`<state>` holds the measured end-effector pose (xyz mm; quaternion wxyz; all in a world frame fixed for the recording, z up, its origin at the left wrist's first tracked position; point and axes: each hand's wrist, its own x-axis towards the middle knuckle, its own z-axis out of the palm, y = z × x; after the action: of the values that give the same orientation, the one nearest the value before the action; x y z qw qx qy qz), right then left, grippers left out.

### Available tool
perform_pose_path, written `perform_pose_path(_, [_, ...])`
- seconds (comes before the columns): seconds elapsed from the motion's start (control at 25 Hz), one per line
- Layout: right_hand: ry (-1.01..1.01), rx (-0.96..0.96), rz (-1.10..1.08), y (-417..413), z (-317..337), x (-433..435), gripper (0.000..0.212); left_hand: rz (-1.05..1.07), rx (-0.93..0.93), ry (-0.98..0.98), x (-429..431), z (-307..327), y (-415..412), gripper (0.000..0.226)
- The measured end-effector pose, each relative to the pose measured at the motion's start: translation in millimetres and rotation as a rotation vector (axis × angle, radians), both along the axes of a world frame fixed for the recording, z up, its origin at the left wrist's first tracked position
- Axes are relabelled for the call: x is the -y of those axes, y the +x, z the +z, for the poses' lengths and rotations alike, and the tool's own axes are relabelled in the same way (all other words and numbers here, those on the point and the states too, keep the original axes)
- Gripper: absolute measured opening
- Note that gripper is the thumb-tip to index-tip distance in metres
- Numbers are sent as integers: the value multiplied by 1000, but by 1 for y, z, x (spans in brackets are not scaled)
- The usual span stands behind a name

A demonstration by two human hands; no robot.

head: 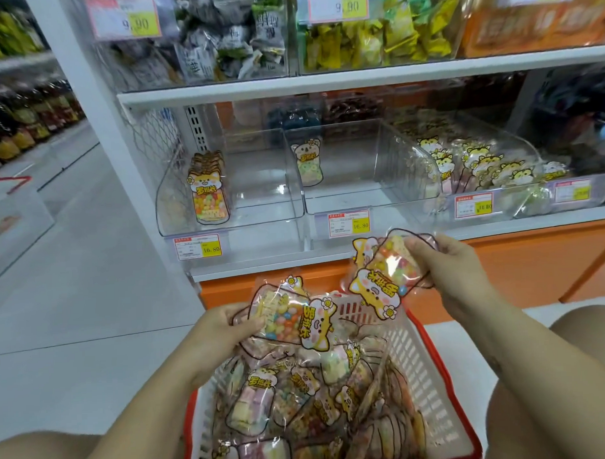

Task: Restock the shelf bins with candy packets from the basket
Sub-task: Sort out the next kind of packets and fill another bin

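Observation:
A white basket with a red rim [433, 372] sits between my knees, full of several cat-shaped candy packets [300, 401]. My left hand [225, 326] grips a packet of coloured candies [290, 315] just above the basket. My right hand [456, 268] holds another such packet [385, 271], turned upside down, in front of the shelf edge. Three clear bins stand on the lower shelf: the left bin [259, 210] has a small stack of packets [208, 188], the middle bin [372, 192] holds one packet [309, 164], the right bin [498, 174] holds several.
Price tags [199, 246] hang below the bins. An upper shelf [323, 79] carries bins of grey and yellow snacks. An orange base panel [521, 263] runs under the lower shelf. An aisle of pale floor opens to the left, with a bottle shelf [26, 118] beyond.

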<state>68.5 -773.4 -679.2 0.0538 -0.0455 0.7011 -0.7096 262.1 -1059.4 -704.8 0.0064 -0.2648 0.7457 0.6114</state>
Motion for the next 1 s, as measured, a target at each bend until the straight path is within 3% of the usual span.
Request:
perform_pose_path(0.16, [-281,391,-88,17,-31,5,14,202,49,230,-20,-28,3,20])
perform_pose_path(0.28, [-265,483,-50,38,-50,18,18,260,107,314,-38,-56,-1,40])
perform_pose_path(0.4, [-161,475,24,67,-70,34,14,338,109,497,-56,-67,-7,46])
perform_pose_path(0.56, [99,337,-83,77,-84,43,22,305,-24,815,-68,-59,-12,82])
perform_pose_path(0.72, [42,252,-146,79,-74,50,31,286,-128,871,-75,-45,-10,78])
perform_pose_path(0.84, [-39,292,-267,84,-67,55,32,266,-161,863,-80,-38,-9,82])
perform_pose_path(1.0, [-58,235,-438,88,-45,55,28,244,-169,816,-88,-31,-6,65])
